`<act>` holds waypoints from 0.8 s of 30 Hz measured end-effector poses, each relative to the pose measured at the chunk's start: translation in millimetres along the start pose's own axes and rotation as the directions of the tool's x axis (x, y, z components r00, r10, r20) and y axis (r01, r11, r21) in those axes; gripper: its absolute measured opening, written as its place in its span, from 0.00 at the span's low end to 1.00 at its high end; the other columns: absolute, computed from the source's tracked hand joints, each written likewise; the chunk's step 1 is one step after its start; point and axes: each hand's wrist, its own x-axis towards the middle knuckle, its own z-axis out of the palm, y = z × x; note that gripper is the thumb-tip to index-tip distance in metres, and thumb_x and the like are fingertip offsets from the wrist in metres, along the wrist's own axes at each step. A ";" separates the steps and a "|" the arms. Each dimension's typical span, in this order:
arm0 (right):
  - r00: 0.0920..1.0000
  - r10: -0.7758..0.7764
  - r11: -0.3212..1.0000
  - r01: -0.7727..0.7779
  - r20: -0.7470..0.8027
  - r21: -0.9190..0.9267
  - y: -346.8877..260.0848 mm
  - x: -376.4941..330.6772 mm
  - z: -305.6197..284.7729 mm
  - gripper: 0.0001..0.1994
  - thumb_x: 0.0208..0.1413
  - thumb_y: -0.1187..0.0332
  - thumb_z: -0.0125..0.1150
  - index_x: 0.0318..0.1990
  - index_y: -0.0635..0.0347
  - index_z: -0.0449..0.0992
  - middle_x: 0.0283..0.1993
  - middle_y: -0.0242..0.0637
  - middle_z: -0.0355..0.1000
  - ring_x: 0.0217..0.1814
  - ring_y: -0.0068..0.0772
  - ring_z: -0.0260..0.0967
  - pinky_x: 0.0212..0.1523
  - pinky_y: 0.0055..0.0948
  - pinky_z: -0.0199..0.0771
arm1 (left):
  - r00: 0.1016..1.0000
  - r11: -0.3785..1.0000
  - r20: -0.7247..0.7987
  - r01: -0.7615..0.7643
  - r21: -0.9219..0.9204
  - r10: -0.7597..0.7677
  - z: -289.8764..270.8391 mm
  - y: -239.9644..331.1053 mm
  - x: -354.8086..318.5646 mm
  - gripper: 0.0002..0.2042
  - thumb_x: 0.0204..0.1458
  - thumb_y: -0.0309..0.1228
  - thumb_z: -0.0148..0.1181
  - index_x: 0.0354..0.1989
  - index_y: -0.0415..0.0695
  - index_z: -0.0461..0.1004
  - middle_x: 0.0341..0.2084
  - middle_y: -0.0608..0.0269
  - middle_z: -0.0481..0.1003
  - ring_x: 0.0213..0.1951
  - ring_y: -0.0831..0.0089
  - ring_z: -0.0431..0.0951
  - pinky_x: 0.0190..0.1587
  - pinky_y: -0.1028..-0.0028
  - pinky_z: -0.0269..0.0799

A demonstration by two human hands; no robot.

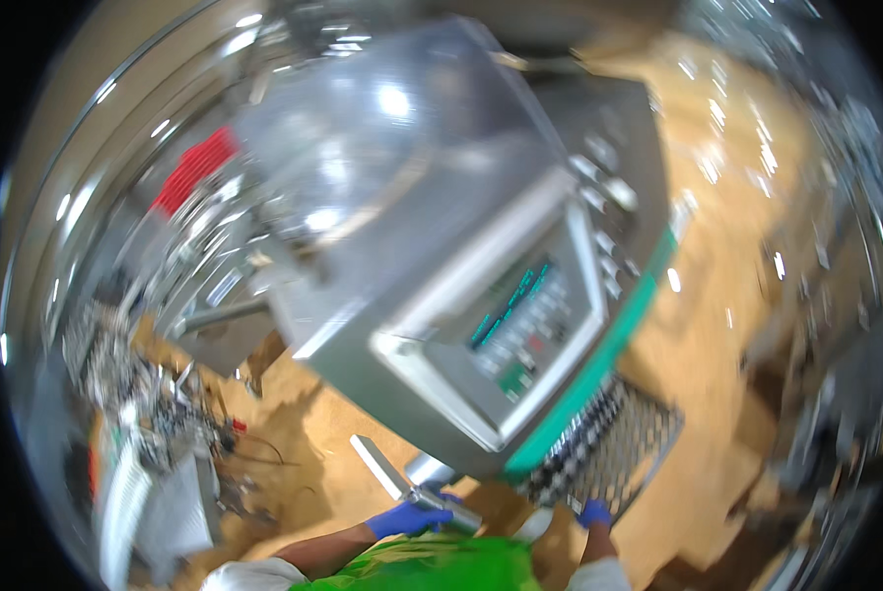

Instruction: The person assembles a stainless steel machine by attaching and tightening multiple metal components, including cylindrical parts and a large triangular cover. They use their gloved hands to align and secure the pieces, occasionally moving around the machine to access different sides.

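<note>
A large metal machine (363, 325) with a green stripe fills the middle of the head view. Its slanted control panel (535, 330) carries a lit display and buttons. At the machine's lower front, my left hand (412, 517), in a blue glove, closes on a silver metal bar (451, 509). My right hand (594, 512), also blue-gloved, is at the near end of a perforated metal rack (624, 443) that juts from the front; motion blur hides its fingers. Between the two hands is a small whitish thing (535, 524) that I cannot make out.
Left of the machine stands blurred metal equipment (156, 394) with cables. A red ribbed object (195, 169) lies farther back. Dark equipment (846, 394) lines the right side. The floor (703, 325) is tan and shiny.
</note>
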 end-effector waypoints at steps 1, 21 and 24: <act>0.999 -0.005 0.992 -0.002 -0.052 -0.128 14.6 4.1 22.7 0.33 0.44 0.60 0.65 0.60 0.58 0.64 0.62 0.51 0.62 0.61 0.49 0.65 0.56 0.41 0.69 | 0.995 0.995 -0.039 -0.092 -0.025 0.091 -0.7 8.6 -5.4 0.22 0.54 0.36 0.59 0.56 0.43 0.67 0.40 0.64 0.76 0.23 0.83 0.73 0.18 0.82 0.66; 0.935 0.200 0.972 -0.152 0.291 -0.179 -250.5 -159.4 75.9 0.16 0.50 0.59 0.57 0.43 0.58 0.74 0.33 0.38 0.73 0.34 0.33 0.73 0.33 0.32 0.75 | 0.900 0.704 -0.435 -0.302 -0.643 -0.011 -354.7 -203.9 -180.5 0.26 0.55 0.45 0.57 0.57 0.40 0.65 0.44 0.60 0.74 0.45 0.70 0.74 0.39 0.71 0.75; 0.855 0.232 0.966 -0.146 0.465 -0.214 -304.1 -170.0 75.9 0.16 0.51 0.58 0.57 0.43 0.57 0.73 0.32 0.37 0.72 0.32 0.31 0.72 0.31 0.31 0.75 | 0.874 0.676 -0.483 -0.326 -0.661 -0.051 -406.3 -200.9 -204.5 0.25 0.56 0.44 0.56 0.57 0.41 0.65 0.42 0.60 0.74 0.39 0.71 0.75 0.35 0.72 0.75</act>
